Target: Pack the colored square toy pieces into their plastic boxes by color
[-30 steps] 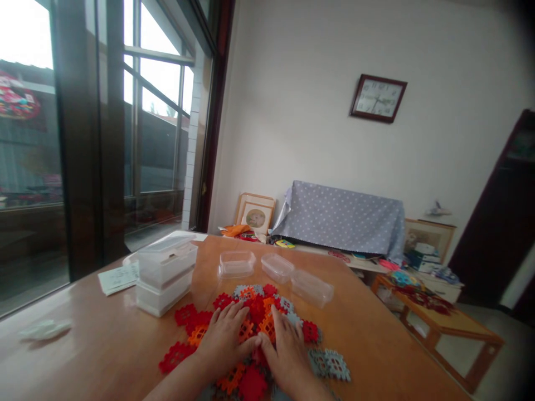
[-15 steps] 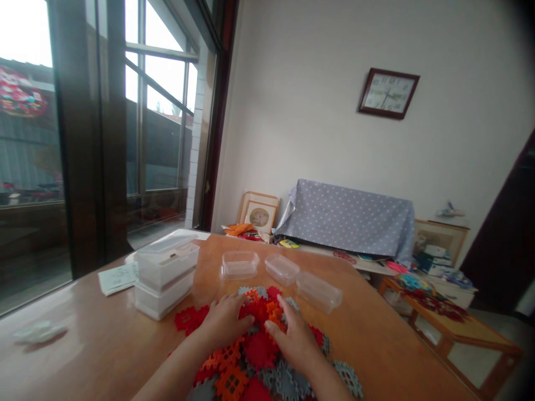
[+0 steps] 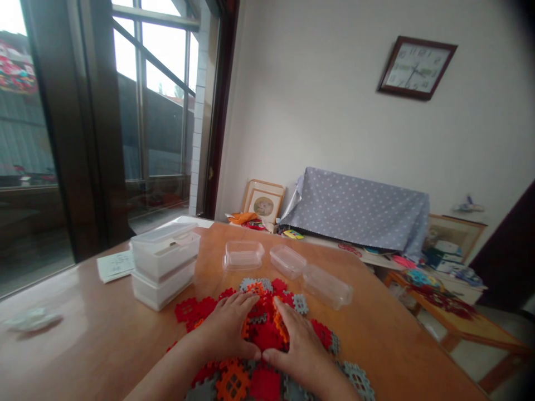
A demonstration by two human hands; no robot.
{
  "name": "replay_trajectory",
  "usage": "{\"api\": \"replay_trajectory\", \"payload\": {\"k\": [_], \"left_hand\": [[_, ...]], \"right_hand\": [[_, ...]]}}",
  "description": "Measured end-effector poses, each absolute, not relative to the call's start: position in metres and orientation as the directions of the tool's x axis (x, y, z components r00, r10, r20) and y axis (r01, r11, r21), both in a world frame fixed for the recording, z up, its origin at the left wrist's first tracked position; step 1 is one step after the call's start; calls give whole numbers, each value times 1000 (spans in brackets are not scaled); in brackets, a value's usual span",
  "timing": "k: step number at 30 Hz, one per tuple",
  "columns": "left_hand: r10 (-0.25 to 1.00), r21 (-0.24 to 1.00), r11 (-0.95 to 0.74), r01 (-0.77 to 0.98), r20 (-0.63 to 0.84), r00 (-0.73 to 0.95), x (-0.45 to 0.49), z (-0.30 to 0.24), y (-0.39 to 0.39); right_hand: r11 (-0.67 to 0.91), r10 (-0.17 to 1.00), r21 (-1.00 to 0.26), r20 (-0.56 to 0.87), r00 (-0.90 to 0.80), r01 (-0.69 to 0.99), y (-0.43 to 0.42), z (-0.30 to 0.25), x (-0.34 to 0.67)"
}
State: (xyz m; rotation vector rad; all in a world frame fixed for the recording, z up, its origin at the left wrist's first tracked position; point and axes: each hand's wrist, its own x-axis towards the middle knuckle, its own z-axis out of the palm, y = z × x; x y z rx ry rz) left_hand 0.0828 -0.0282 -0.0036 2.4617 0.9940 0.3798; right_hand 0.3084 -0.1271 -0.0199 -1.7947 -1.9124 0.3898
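A heap of flat interlocking plastic tiles (image 3: 267, 334), red, orange and grey-blue, lies on the wooden table (image 3: 96, 340) in front of me. My left hand (image 3: 228, 328) rests palm down on the left of the heap with fingers stretched out. My right hand (image 3: 298, 342) lies flat on the right of it, thumb touching the left thumb. Neither hand grips a tile. Beyond the heap stand three small clear open tubs: one on the left (image 3: 243, 255), one in the middle (image 3: 287, 261) and one on the right (image 3: 327, 286).
Two stacked lidded clear boxes (image 3: 163, 264) stand left of the tiles, with a paper slip (image 3: 115, 264) beside them and a crumpled wrapper (image 3: 31, 320) at far left. A window is on the left. A covered bench (image 3: 355, 209) and a low table (image 3: 460, 323) stand beyond.
Both hands have slid over the tile heap, first away from me and then slightly back, bunching the tiles together. The view has tilted up and shifted left.
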Motion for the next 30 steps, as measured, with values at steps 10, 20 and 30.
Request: {"api": "replay_trajectory", "payload": {"k": [10,20,30], "left_hand": [[720,557,-659,506,269,640,90,-2,-20],[812,777,-544,317,394,430,95,-4,-14],[969,928,80,-363,13,248,93,-5,-4]], "right_hand": [[171,940,-610,337,58,774,-116,-28,306],[158,904,-770,364,222,618,-112,-30,315],[165,855,-927,304,420,336,-111,-23,312]]}}
